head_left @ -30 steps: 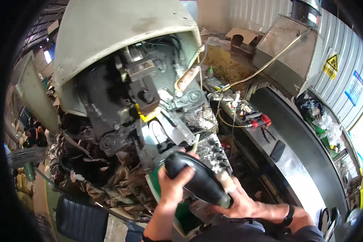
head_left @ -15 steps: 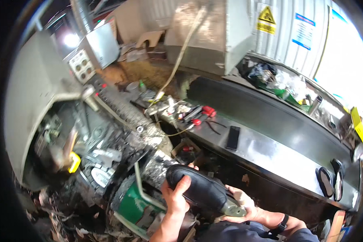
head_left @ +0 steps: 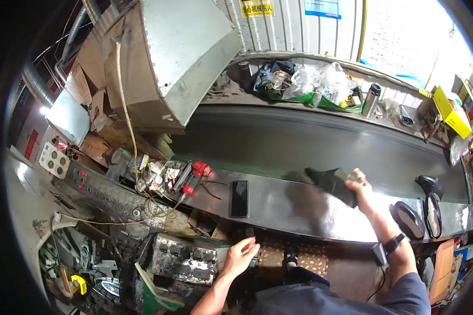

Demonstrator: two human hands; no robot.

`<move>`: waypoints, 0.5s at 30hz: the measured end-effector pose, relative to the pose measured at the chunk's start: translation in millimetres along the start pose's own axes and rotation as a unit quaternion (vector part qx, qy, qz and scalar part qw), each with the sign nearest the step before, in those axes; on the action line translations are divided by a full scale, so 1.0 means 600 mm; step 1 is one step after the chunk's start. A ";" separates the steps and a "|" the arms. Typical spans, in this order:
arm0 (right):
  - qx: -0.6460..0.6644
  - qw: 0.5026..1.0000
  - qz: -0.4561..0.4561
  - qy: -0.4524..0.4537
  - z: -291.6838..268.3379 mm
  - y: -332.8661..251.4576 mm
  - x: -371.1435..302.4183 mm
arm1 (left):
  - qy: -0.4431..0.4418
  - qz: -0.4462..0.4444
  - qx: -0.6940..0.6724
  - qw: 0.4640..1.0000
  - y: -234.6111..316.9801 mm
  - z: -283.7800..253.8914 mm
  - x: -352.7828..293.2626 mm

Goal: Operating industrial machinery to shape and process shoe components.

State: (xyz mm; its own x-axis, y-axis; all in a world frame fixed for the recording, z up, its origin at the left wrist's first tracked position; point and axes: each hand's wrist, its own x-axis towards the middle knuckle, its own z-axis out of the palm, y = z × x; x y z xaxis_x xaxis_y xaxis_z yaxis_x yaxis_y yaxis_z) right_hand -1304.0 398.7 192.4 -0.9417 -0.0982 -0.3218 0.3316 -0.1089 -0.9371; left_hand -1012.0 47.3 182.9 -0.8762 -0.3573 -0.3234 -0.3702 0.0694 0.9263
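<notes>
My right hand (head_left: 360, 190) grips a black shoe (head_left: 330, 185) by its heel end, where a greenish shoe last (head_left: 352, 176) sticks out. The shoe is blurred by motion and hangs over the metal bench, toe to the left. My left hand (head_left: 240, 256) is off the shoe, in front of the bench's near edge, with its fingers curled together. Small grey parts show above and below those fingers; whether they are held cannot be made out. To the right, a pair of black shoes (head_left: 432, 210), (head_left: 408, 220) stands on the bench.
A dark conveyor belt (head_left: 278, 142) runs behind the metal ledge (head_left: 278, 202). On the ledge lie a black phone (head_left: 239, 199) and red-handled tools (head_left: 197, 176). A greasy machine (head_left: 184, 260) stands at lower left. A flask (head_left: 371, 100) and plastic bags (head_left: 320, 81) sit on the back shelf.
My left hand has let go of the shoe. My right hand has carried it up and right over the bench. The view has turned to the right.
</notes>
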 end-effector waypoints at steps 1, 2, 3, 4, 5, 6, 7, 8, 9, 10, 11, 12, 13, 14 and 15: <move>-0.013 1.000 0.012 0.012 -0.050 -0.005 0.053 | 0.008 -0.016 0.014 1.000 -0.023 -0.006 -0.002; -0.026 0.999 0.024 0.021 -0.089 -0.011 0.097 | 0.019 -0.033 0.029 0.999 -0.048 -0.017 -0.004; -0.019 0.998 0.053 0.025 -0.106 -0.029 0.120 | 0.034 -0.055 0.055 0.996 -0.059 -0.031 -0.011; -0.012 0.996 0.083 0.030 -0.124 -0.044 0.139 | 0.049 -0.077 0.082 0.992 -0.067 -0.047 -0.020; 0.025 0.995 0.078 0.063 -0.185 -0.031 0.178 | 0.052 -0.090 0.098 0.990 -0.072 -0.057 -0.019; 0.062 0.990 0.069 0.105 -0.266 -0.008 0.212 | 0.042 -0.078 0.109 0.990 -0.090 -0.066 -0.004; -0.047 0.977 -0.021 0.205 -0.306 0.023 0.240 | 0.049 -0.073 0.118 0.989 -0.091 -0.073 0.005; -0.156 0.934 -0.112 0.301 -0.339 0.049 0.258 | 0.056 -0.066 0.125 0.988 -0.089 -0.079 0.017; -0.266 0.894 -0.139 0.332 -0.364 0.069 0.267 | 0.060 -0.061 0.134 0.987 -0.093 -0.088 0.033; -0.365 0.868 -0.098 0.320 -0.334 0.072 0.254 | 0.073 -0.062 0.144 0.985 -0.083 -0.098 0.042; -0.392 0.848 -0.185 0.306 -0.303 0.097 0.244 | 0.088 -0.052 0.158 0.982 -0.085 -0.109 0.059; -0.416 0.814 -0.272 0.300 -0.296 0.114 0.227 | 0.094 -0.034 0.169 0.981 -0.092 -0.117 0.089; -0.361 0.815 -0.388 0.234 -0.210 0.105 0.197 | 0.119 -0.003 0.214 0.970 -0.088 -0.128 0.110; -0.422 0.798 -0.394 0.172 -0.144 0.116 0.152 | 0.142 -0.008 0.229 0.963 -0.085 -0.139 0.131; -0.514 0.778 -0.321 0.166 -0.180 0.186 0.117 | 0.077 -0.036 0.241 0.967 -0.024 -0.119 0.185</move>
State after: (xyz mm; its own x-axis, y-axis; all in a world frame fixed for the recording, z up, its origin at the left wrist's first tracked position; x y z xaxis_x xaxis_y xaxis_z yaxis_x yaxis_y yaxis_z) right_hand -1339.4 486.4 50.5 -0.9138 -0.0708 0.4000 -0.2733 0.8356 -0.4765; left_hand -1082.2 -59.6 147.7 -0.8002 -0.5086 -0.3178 -0.5623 0.4520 0.6925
